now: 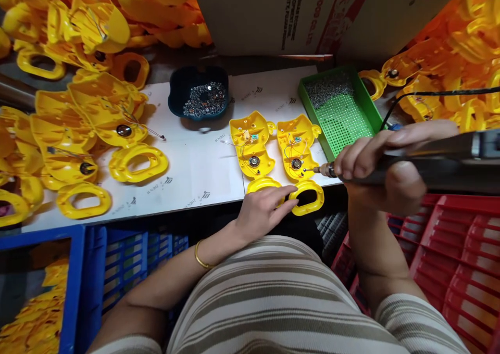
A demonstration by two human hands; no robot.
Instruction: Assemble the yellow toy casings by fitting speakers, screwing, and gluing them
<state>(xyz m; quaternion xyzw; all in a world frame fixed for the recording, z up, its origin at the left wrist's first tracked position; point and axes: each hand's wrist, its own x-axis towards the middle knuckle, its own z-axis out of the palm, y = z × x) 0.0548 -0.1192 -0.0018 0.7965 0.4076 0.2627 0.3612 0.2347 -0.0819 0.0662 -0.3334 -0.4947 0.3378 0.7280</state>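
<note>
My right hand (361, 159) is wrapped round a dark electric screwdriver (437, 159), held level from the right. Its bit reaches a screw spot beside the round speaker in the right yellow plastic shell (290, 144). Thin wires and a small green board lie inside that shell. My left hand (262, 208) is open, fingers stretched out, resting across the ring-shaped handle (315, 199) of this shell. The same hand partly covers the ring of the neighbouring yellow shell (245, 147), which also holds a speaker and wires.
A dark bowl of screws (175, 96) and a green tray (332, 140) with small metal parts stand behind the shells. Yellow shells (66, 140) pile up left and right. A carton (250, 21) stands at the back; a blue crate (84, 286) and red crate (449, 239) flank me.
</note>
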